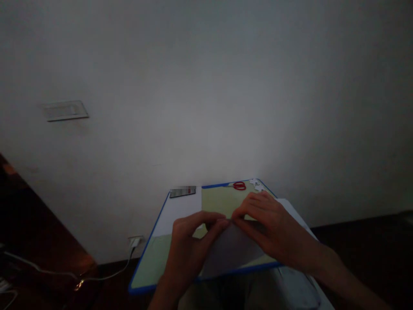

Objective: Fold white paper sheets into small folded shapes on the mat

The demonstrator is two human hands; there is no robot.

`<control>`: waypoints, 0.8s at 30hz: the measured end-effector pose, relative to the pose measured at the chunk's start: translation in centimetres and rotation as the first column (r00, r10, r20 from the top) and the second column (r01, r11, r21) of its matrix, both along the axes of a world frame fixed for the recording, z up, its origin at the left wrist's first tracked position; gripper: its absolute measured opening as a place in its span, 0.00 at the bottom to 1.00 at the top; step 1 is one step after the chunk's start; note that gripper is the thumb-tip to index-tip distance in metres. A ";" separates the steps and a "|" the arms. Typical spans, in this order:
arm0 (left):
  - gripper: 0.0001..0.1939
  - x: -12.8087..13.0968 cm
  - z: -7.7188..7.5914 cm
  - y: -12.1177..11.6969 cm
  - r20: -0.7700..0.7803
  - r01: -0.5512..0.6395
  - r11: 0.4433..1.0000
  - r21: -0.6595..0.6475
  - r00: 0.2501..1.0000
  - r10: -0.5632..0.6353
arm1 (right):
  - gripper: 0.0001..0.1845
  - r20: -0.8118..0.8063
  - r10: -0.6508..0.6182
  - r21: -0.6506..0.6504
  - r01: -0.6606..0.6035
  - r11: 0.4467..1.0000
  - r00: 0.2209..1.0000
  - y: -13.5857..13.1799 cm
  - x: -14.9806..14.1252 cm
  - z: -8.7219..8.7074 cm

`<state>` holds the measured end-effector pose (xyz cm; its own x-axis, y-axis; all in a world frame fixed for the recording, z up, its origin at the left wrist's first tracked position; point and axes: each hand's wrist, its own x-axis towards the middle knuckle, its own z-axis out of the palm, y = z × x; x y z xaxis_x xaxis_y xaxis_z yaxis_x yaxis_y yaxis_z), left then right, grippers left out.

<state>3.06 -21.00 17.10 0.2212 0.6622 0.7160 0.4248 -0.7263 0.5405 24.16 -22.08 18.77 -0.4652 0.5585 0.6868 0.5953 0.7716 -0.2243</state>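
Note:
A sheet of white paper [230, 252] hangs over the near half of a small pale-green table [155, 262] with a blue rim. My left hand [195, 241] pinches its upper edge between thumb and fingers. Close beside it, my right hand [269, 221] pinches the same edge, so both sets of fingertips nearly meet. Beyond the hands, red-handled scissors [239, 186] lie near the table's far edge. Small white paper pieces [258, 186] rest at the far right corner.
A phone-like dark slab [183, 192] lies at the far left on a white area [174, 217]. More white paper [292, 210] shows along the right side. A wall stands directly behind, with a switch plate [64, 111] and a plugged-in charger [135, 242] whose cable runs left.

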 end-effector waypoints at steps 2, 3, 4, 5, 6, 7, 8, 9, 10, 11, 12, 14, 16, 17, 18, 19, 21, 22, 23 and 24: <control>0.02 -0.3 0.1 -1.0 0.021 0.011 1.000 0.011 1.000 -0.011 | 0.04 -0.004 0.007 -0.038 -0.008 0.999 1.000 -0.9 -0.2 0.6; 0.02 -0.4 0.1 -1.3 0.022 0.023 1.000 0.016 0.999 -0.023 | 0.05 -0.008 0.013 -0.053 -0.013 0.998 1.000 -1.3 -0.4 0.9; 0.03 -0.4 0.2 -1.6 0.019 0.035 0.999 0.023 0.999 -0.035 | 0.05 -0.013 0.017 -0.060 -0.017 0.998 1.000 -1.6 -0.6 1.2; 0.03 -0.4 0.2 -1.9 0.014 0.044 0.998 0.033 0.999 -0.045 | 0.05 -0.014 0.016 -0.059 -0.017 0.998 1.000 -1.9 -0.8 1.4; 0.04 -0.4 0.2 -2.1 0.006 0.052 0.998 0.046 0.999 -0.052 | 0.05 -0.011 0.013 -0.047 -0.013 0.999 1.000 -2.0 -1.0 1.6; 0.04 -0.4 0.3 -2.2 -0.005 0.058 0.997 0.060 0.998 -0.058 | 0.05 -0.001 0.007 -0.032 -0.007 0.999 1.000 -2.2 -1.2 1.7; 0.04 -0.4 0.4 -2.4 -0.017 0.063 0.995 0.076 0.998 -0.062 | 0.05 0.010 -0.002 -0.013 0.003 1.000 1.000 -2.2 -1.4 1.8; 0.04 -0.4 0.6 -2.5 -0.030 0.063 0.994 0.093 0.998 -0.060 | 0.06 0.021 -0.011 0.002 0.011 1.000 1.000 -2.2 -1.5 1.9; 0.04 -0.4 0.8 -2.7 -0.042 0.058 0.992 0.110 0.998 -0.053 | 0.06 0.026 -0.014 0.010 0.014 1.000 1.000 -2.2 -1.6 2.0; 0.04 -0.4 1.1 -2.8 -0.051 0.045 0.991 0.126 0.998 -0.039 | 0.06 0.024 -0.013 0.014 0.013 1.000 1.000 -2.1 -1.6 2.1; 0.04 -0.5 1.3 -3.0 -0.056 0.027 0.990 0.139 0.998 -0.019 | 0.06 0.012 -0.008 0.015 0.008 1.000 1.000 -2.1 -1.6 2.3; 0.04 -0.7 1.8 -3.3 -0.052 -0.016 0.988 0.153 0.998 0.024 | 0.07 -0.021 0.010 0.002 -0.010 1.000 1.000 -2.0 -1.3 2.5; 0.04 -1.0 2.2 -3.5 -0.045 -0.057 0.987 0.148 0.997 0.064 | 0.07 -0.042 0.026 -0.025 -0.027 0.999 0.999 -1.9 -0.7 2.8; 0.04 -1.2 2.3 -3.6 -0.041 -0.073 0.987 0.142 0.996 0.080 | 0.08 -0.047 0.035 -0.044 -0.038 0.998 0.998 -1.9 -0.4 2.9; 0.04 -1.4 2.4 -3.7 -0.035 -0.086 0.987 0.136 0.995 0.091 | 0.08 -0.049 0.047 -0.067 -0.050 0.997 0.998 -1.9 -0.1 2.9; 0.05 -1.6 2.4 -3.8 -0.029 -0.098 0.987 0.127 0.994 0.103 | 0.08 -0.049 0.057 -0.088 -0.062 0.994 0.997 -1.9 0.3 2.9; 0.05 -2.0 2.5 -4.0 -0.013 -0.124 0.986 0.107 0.992 0.126 | 0.08 -0.051 0.069 -0.121 -0.075 0.990 0.996 -2.0 1.1 2.8; 0.05 -2.3 2.6 -4.0 -0.002 -0.137 0.985 0.103 0.990 0.138 | 0.08 -0.050 0.070 -0.132 -0.076 0.988 0.996 -2.0 1.5 2.8; 0.05 -2.6 2.6 -4.0 0.006 -0.152 0.983 0.098 0.988 0.152 | 0.07 -0.047 0.070 -0.138 -0.075 0.988 0.996 -2.0 2.0 2.7; 0.05 -2.9 2.7 -4.0 0.009 -0.166 0.981 0.096 0.986 0.166 | 0.07 -0.046 0.069 -0.141 -0.075 0.987 0.997 -2.0 2.5 2.6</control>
